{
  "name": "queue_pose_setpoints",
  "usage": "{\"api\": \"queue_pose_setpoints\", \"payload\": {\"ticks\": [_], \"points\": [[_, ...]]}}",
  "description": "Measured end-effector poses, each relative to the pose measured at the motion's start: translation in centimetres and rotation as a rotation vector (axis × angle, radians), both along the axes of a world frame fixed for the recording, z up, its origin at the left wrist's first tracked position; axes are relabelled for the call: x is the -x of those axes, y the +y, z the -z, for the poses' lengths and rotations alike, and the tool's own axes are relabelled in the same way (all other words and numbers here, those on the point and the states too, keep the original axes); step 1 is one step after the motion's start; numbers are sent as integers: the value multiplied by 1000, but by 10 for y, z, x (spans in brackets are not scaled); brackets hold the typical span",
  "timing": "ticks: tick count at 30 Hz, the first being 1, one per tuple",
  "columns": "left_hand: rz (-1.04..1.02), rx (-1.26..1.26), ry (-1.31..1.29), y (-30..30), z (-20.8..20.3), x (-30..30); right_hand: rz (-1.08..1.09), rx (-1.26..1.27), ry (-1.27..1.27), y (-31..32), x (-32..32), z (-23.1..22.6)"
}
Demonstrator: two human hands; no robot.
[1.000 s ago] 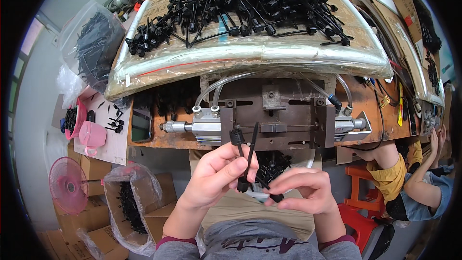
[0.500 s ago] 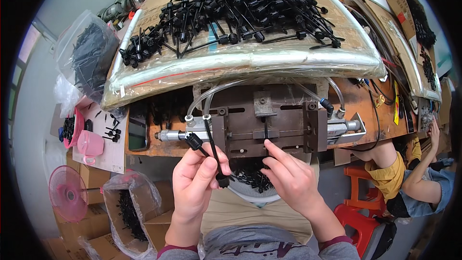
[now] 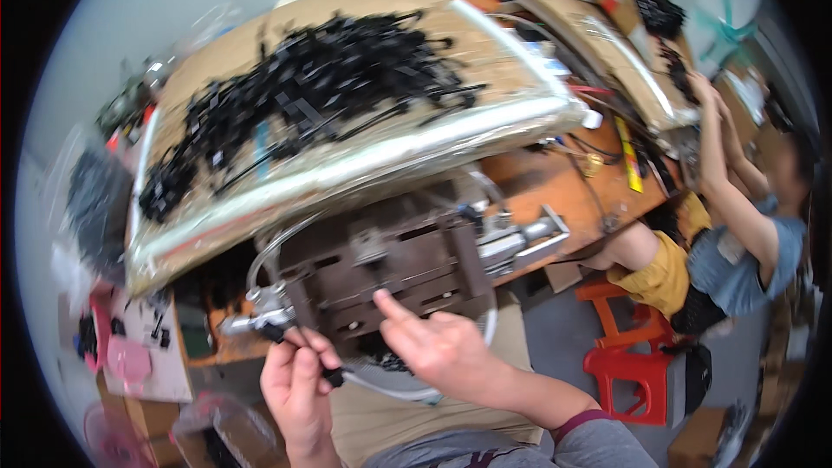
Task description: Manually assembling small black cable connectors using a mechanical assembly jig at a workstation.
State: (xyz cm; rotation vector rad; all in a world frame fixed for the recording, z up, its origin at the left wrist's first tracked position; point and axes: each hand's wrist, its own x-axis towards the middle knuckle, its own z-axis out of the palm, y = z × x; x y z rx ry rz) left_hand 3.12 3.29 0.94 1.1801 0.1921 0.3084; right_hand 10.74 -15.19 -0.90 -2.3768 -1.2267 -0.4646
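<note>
Blurred by motion, my left hand (image 3: 299, 381) is closed, pinching black plastic rod parts (image 3: 276, 330) with knobbed ends; how many is not clear. My right hand (image 3: 442, 347) points its index finger at the middle of a brown metal fixture (image 3: 394, 267), the other fingers loosely bent and nothing seen in them. That fingertip is at or just beside a short dark piece (image 3: 379, 277) below the fixture's centre block (image 3: 368, 247); touching or apart I cannot tell. Partly hidden under my hands, a pale basin (image 3: 407, 392) holds more black parts.
Black rod parts (image 3: 321, 78) are heaped on a plastic-wrapped cardboard board (image 3: 468, 134) above the fixture. Metal cylinders (image 3: 516, 247) with clear hoses flank the fixture. A co-worker (image 3: 737, 243) sits at the right, arms raised to another board. Red stools (image 3: 628, 373) stand nearby.
The whole view has swung and tilted, so bench and fixture appear further left and slanted, and more of the co-worker shows. My left hand still holds the rod parts; my right index finger stays at the fixture.
</note>
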Motion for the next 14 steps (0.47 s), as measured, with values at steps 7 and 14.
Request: {"api": "queue_pose_setpoints", "payload": {"ticks": [7, 14], "points": [[-50, -10, 6, 0, 11, -2, 43, -42, -47, 3, 4, 17], [-92, -82, -8, 4, 14, -3, 38, -44, -33, 4, 5, 28]]}}
